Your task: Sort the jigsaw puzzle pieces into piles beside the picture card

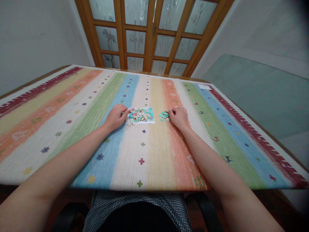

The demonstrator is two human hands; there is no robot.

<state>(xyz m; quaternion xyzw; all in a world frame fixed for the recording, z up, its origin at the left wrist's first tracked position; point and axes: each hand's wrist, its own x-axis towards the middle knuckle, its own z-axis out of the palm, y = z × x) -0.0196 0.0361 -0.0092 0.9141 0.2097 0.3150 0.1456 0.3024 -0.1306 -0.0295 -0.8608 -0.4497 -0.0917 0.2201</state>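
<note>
At our twelve o'clock lies the pile (141, 115), left hand (116, 116) curled at its nine, right hand (179, 116) likewise by teal pieces (164, 116) at three, any pinch too small to tell; a nudge could mix them.

A multicoloured heap of small jigsaw pieces (141, 115) is lying loosely piled over most of a rectangular sheet (151, 112), which is resting flat and showing a blue face with a white near edge. Pale pieces (131, 123) are spilling past the sheet's near left corner, while a smaller cluster of teal-green pieces (164, 116) is lying separately, near its right edge.
</note>
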